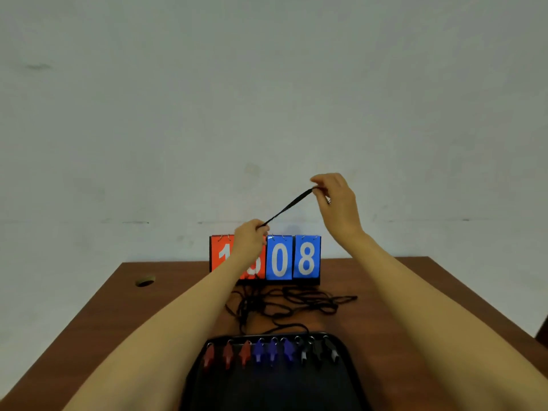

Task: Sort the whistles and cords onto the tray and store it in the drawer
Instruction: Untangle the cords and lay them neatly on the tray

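A black cord (289, 206) is stretched taut in the air between my hands, above the table. My left hand (250, 240) grips its lower end and my right hand (335, 200) pinches its upper end, higher and to the right. A black tray (267, 387) lies at the near table edge with a row of whistles along its far rim: three red whistles (226, 355), three blue whistles (272, 351) and three black whistles (318, 353). A tangle of loose black cords (296, 304) lies on the table behind the tray.
A flip scoreboard (292, 258) with red and blue number cards stands at the back of the brown table (103, 315), against a plain wall. A round cable hole (145, 280) sits at the table's far left. No drawer is in view.
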A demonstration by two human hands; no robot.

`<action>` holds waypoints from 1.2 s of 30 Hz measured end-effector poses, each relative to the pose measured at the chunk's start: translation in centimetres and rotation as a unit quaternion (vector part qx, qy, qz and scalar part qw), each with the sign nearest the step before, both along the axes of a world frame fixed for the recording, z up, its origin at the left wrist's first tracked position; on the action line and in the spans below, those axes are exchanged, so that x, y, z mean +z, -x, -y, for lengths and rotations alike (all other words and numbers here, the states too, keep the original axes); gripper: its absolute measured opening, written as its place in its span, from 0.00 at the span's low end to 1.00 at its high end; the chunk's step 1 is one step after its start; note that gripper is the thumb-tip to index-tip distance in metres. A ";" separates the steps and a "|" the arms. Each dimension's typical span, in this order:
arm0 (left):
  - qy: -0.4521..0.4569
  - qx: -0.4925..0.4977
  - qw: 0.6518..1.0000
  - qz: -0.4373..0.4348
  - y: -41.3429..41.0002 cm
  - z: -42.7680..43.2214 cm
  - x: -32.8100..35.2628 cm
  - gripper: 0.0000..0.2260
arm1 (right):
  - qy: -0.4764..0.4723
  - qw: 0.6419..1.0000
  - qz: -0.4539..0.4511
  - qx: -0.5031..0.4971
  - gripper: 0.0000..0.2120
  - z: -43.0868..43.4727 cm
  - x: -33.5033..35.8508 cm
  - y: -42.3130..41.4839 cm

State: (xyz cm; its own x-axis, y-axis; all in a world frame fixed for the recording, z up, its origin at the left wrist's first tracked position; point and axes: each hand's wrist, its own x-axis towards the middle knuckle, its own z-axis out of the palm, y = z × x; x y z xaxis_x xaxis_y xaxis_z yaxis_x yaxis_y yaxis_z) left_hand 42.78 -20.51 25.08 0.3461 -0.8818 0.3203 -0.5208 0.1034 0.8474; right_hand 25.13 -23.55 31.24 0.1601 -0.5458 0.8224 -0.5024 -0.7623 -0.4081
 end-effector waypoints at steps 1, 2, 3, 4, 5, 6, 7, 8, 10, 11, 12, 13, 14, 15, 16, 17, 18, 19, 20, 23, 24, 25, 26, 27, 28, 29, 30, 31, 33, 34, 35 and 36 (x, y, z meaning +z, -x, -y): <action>0.010 0.010 1.000 0.002 -0.2 -0.5 1.0 0.10 | 0.003 1.000 0.002 -0.008 0.13 -0.2 0.6 0.6; 0.023 0.018 1.000 0.009 -0.4 -0.9 1.9 0.10 | 0.003 1.000 0.004 -0.016 0.15 -0.4 1.1 1.1; 0.042 0.021 0.999 0.022 -0.6 -1.3 3.0 0.11 | 0.004 1.000 0.005 -0.025 0.15 -0.6 1.5 1.6; 0.061 0.022 0.997 0.039 -0.7 -1.8 4.0 0.11 | 0.007 0.999 0.003 -0.037 0.15 -0.8 1.8 2.0; 0.078 0.022 0.995 0.058 -0.8 -2.3 5.1 0.11 | 0.010 0.999 -0.001 -0.050 0.14 -1.0 2.1 2.4; 0.090 0.024 0.993 0.076 -0.9 -2.7 6.1 0.11 | 0.010 0.998 -0.004 -0.061 0.13 -1.3 2.3 2.7; 0.098 0.025 0.991 0.092 -1.0 -3.2 7.0 0.11 | 0.011 0.998 -0.006 -0.068 0.12 -1.6 2.6 3.0; 0.104 0.026 0.988 0.108 -1.2 -3.6 7.8 0.11 | 0.015 0.997 -0.008 -0.071 0.11 -2.0 2.9 3.2; 0.116 0.033 0.981 0.152 -1.4 -4.5 9.0 0.11 | 0.029 0.997 -0.009 -0.069 0.10 -2.7 3.4 3.5; 0.121 0.038 0.976 0.177 -1.6 -5.0 9.5 0.11 | 0.039 0.997 -0.008 -0.067 0.10 -3.1 3.7 3.6; 0.125 0.042 0.971 0.199 -1.8 -5.5 9.8 0.11 | 0.047 0.997 -0.006 -0.066 0.09 -3.4 4.0 3.7; 0.128 0.046 0.966 0.219 -2.0 -5.9 10.1 0.12 | 0.054 0.996 -0.004 -0.067 0.09 -3.7 4.3 3.8; 0.127 0.053 0.962 0.237 -2.3 -6.4 10.3 0.12 | 0.061 0.995 -0.006 -0.074 0.08 -4.0 4.6 4.0; 0.123 0.060 0.957 0.256 -2.6 -6.9 10.4 0.12 | 0.065 0.994 -0.012 -0.086 0.08 -4.2 4.7 4.1; 0.116 0.067 0.952 0.275 -2.8 -7.3 10.4 0.12 | 0.063 0.993 -0.020 -0.102 0.09 -4.5 4.8 4.2; 0.106 0.073 0.947 0.294 -3.0 -7.8 10.3 0.12 | 0.056 0.991 -0.028 -0.117 0.09 -4.7 4.8 4.4; 0.094 0.076 0.944 0.308 -3.2 -8.1 10.1 0.12 | 0.046 0.990 -0.035 -0.128 0.10 -4.9 4.8 4.5; 0.081 0.076 0.943 0.314 -3.4 -8.5 9.8 0.12 | 0.033 0.990 -0.040 -0.132 0.10 -5.1 4.6 4.7; 0.066 0.072 0.945 0.312 -3.6 -8.8 9.4 0.12 | 0.017 0.990 -0.043 -0.132 0.10 -5.3 4.4 4.8; 0.017 0.061 0.953 0.298 -3.9 -9.5 8.1 0.12 | -0.039 0.990 -0.057 -0.125 0.10 -5.8 3.3 5.1; 0.003 0.059 0.953 0.298 -3.9 -9.7 7.6 0.11 | -0.058 0.988 -0.065 -0.125 0.11 -6.0 2.8 5.1; -0.011 0.056 0.952 0.300 -3.8 -10.0 7.2 0.11 | -0.077 0.987 -0.071 -0.124 0.11 -6.1 2.3 5.1; -0.026 0.053 0.951 0.305 -3.8 -10.1 6.8 0.11 | -0.095 0.985 -0.074 -0.124 0.11 -6.2 1.9 5.1; -0.042 0.049 0.948 0.312 -3.7 -10.3 6.3 0.11 | -0.111 0.983 -0.075 -0.125 0.11 -6.3 1.5 5.1; -0.060 0.045 0.944 0.321 -3.7 -10.4 5.9 0.11 | -0.127 0.981 -0.076 -0.126 0.10 -6.4 1.1 5.1; -0.078 0.041 0.940 0.331 -3.7 -10.5 5.4 0.11 | -0.144 0.978 -0.079 -0.128 0.10 -6.4 0.7 5.1; -0.097 0.037 0.935 0.339 -3.8 -10.6 4.9 0.11 | -0.162 0.975 -0.083 -0.131 0.10 -6.4 0.4 5.1; -0.117 0.033 0.933 0.340 -3.8 -10.5 4.3 0.11 | -0.181 0.970 -0.088 -0.135 0.10 -6.3 0.0 5.1; -0.139 0.019 0.936 0.322 -3.7 -10.3 3.4 0.11 | -0.229 0.958 -0.109 -0.133 0.10 -6.1 -0.8 4.9; -0.137 0.015 0.940 0.312 -3.5 -10.2 3.2 0.11 | -0.253 0.951 -0.133 -0.119 0.11 -6.1 -1.2 4.8; -0.129 0.012 0.943 0.308 -3.0 -10.1 3.1 0.12 | -0.272 0.944 -0.166 -0.090 0.13 -6.2 -1.5 4.5; -0.119 0.010 0.943 0.311 -2.6 -9.9 3.0 0.12 | -0.287 0.937 -0.195 -0.048 0.17 -6.4 -1.8 4.2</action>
